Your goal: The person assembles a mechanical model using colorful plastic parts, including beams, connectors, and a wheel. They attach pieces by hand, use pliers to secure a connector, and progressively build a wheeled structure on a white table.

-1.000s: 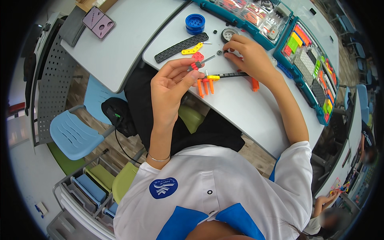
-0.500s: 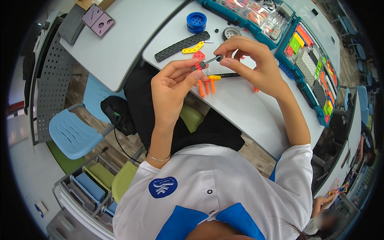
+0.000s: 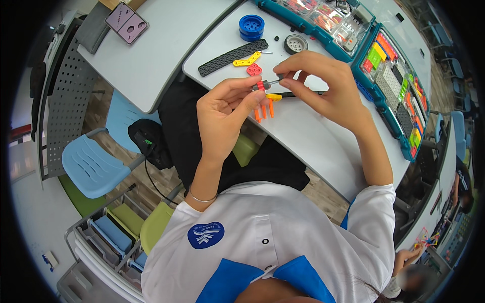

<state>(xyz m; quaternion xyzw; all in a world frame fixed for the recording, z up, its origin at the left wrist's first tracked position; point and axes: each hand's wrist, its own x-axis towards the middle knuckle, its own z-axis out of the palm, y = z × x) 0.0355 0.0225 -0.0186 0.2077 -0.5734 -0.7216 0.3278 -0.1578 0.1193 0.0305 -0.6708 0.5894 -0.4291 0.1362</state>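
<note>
Nearest the camera, the left hand (image 3: 222, 113) is raised above the near edge of the grey table (image 3: 323, 146), its thumb and fingertips pinched on a small red part (image 3: 260, 85) threaded on a thin grey axle (image 3: 272, 82). The right hand (image 3: 323, 86) meets it from the other side — thumb and forefinger closed on the far end of that same axle, so both hands grasp the one little assembly, held in the air just over the tabletop.

Directly beneath the hands lie orange pegs (image 3: 263, 111) and a yellow piece (image 3: 274, 97) fixed to a dark rod (image 3: 298, 93). Further out rest a red square plate (image 3: 254, 69), a curved yellow connector (image 3: 246, 60) and a long black perforated beam (image 3: 233, 56). Beyond those stand a blue wheel hub (image 3: 251, 26) and a grey round wheel (image 3: 295, 44) — and at the far edge, an open teal parts case (image 3: 394, 76) of coloured pieces.
</note>
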